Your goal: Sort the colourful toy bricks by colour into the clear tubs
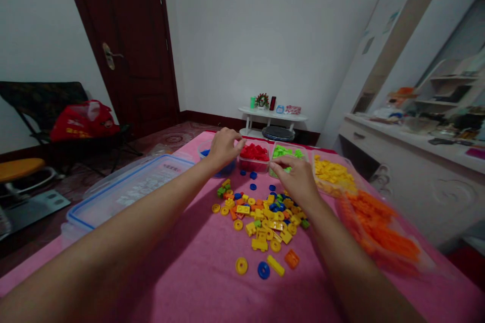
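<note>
My left hand [225, 146] is above the clear box of blue pieces [227, 169], fingertips reaching toward the neighbouring box of red bricks [254, 152]. Its fingers are bent and slightly apart, with nothing visible in them. At the front of the box of light green bricks [288, 151], my right hand [294, 175] is closed in a pinch; what lies between its fingertips is too small or hidden to make out. Below the hands spreads a mixed pile of toy building bricks and wheels [265, 217], mostly yellow, with blue, orange and green ones.
Boxes of yellow bricks [333, 174] and orange bricks [382, 232] stand on the right. A blue-rimmed clear lid [132, 186] lies on the left of the pink cloth [197, 272]. Nearest me are a yellow wheel [241, 265], a blue wheel [263, 270] and an orange brick [291, 259].
</note>
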The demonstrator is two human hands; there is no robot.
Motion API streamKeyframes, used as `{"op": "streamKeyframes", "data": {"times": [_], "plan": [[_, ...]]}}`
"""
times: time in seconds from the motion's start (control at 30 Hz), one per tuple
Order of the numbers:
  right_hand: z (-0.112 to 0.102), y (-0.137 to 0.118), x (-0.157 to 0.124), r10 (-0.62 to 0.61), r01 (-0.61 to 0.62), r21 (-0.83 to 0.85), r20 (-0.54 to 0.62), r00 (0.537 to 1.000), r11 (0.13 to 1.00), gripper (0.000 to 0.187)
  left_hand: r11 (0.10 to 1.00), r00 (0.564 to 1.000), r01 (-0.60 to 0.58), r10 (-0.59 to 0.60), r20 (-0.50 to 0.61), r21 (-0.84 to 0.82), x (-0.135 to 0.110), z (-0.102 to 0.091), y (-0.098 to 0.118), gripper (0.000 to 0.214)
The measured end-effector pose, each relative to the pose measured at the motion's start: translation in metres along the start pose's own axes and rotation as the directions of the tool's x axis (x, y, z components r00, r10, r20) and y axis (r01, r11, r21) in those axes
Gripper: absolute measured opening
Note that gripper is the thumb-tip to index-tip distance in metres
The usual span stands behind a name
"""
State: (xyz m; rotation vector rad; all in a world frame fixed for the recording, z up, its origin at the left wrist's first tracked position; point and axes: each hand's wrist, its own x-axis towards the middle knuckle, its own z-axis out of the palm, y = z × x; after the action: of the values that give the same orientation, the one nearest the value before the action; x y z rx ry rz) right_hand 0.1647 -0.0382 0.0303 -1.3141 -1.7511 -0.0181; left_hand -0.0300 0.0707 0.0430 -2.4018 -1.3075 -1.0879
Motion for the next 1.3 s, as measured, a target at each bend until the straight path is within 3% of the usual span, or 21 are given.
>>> {"op": "streamKeyframes", "data": {"times": [0.07,0.13,0.27,0.33,0.47,0.57,0.73,0.83,0.93,1.0,1.07,1.17,1.23,1.3], "plan": [[0.003,0.007,-0.001,0.014,-0.013,-0.014,0.026,1.000,1.000,0.017,0.995,0.980,-0.093,0.097,0.175,-0.030,-0.013,0.009,0.019,0.036],[0.006,0.012,-0.002,0.022,-0.021,-0.012,0.035,0.999,1.000,0.017,0.987,0.918,-0.148,0.162,0.363,-0.067,-0.026,0.021,0.032,0.034],[0.008,0.018,-0.004,0.026,-0.025,-0.006,0.043,0.999,1.000,0.016,0.978,0.801,-0.174,0.211,0.561,-0.119,-0.045,0.047,0.039,0.049],[0.009,0.019,-0.005,0.027,-0.025,-0.023,0.081,0.996,0.999,0.017,0.971,0.771,-0.185,0.237,0.590,-0.149,-0.049,0.056,0.036,0.051],[0.013,0.024,-0.008,0.064,-0.048,-0.089,0.178,0.982,0.995,0.018,0.930,0.765,-0.140,0.319,0.559,-0.339,-0.051,0.058,0.032,0.028],[0.017,0.028,-0.012,0.111,-0.081,-0.133,0.241,0.964,0.988,0.018,0.874,0.728,-0.040,0.358,0.585,-0.485,-0.053,0.051,0.032,0.035],[0.027,0.029,-0.016,0.109,-0.089,-0.078,0.301,0.947,0.993,0.019,0.817,0.727,-0.023,0.409,0.551,-0.576,-0.056,0.033,0.026,0.040],[0.031,0.025,-0.019,0.078,-0.062,-0.060,0.315,0.946,0.996,0.021,0.857,0.726,0.013,0.346,0.594,-0.515,-0.050,0.018,0.015,0.044],[0.033,0.019,-0.020,0.056,-0.021,-0.106,0.339,0.939,0.994,0.019,0.927,0.732,0.061,0.211,0.648,-0.371,-0.041,-0.002,0.004,0.040],[0.033,0.016,-0.020,0.040,0.003,-0.123,0.353,0.935,0.992,0.017,0.967,0.714,0.081,0.114,0.691,-0.243,-0.037,-0.014,-0.002,0.033],[0.034,0.013,-0.020,0.030,0.017,-0.122,0.371,0.928,0.992,0.018,0.980,0.647,0.131,0.030,0.762,-0.150,-0.037,-0.022,-0.005,0.029],[0.036,0.009,-0.023,0.006,0.040,-0.102,0.421,0.907,0.994,0.023,0.961,0.507,0.268,-0.089,0.858,-0.059,-0.042,-0.023,-0.007,0.029],[0.040,0.008,-0.026,-0.038,0.078,-0.066,0.464,0.885,0.995,0.031,0.948,0.471,0.316,-0.122,0.874,-0.037,-0.046,-0.020,-0.006,0.031],[0.045,0.005,-0.031,-0.097,0.123,-0.018,0.507,0.856,0.992,0.037,0.954,0.472,0.297,-0.118,0.874,-0.031,-0.047,-0.018,-0.003,0.032]]}}
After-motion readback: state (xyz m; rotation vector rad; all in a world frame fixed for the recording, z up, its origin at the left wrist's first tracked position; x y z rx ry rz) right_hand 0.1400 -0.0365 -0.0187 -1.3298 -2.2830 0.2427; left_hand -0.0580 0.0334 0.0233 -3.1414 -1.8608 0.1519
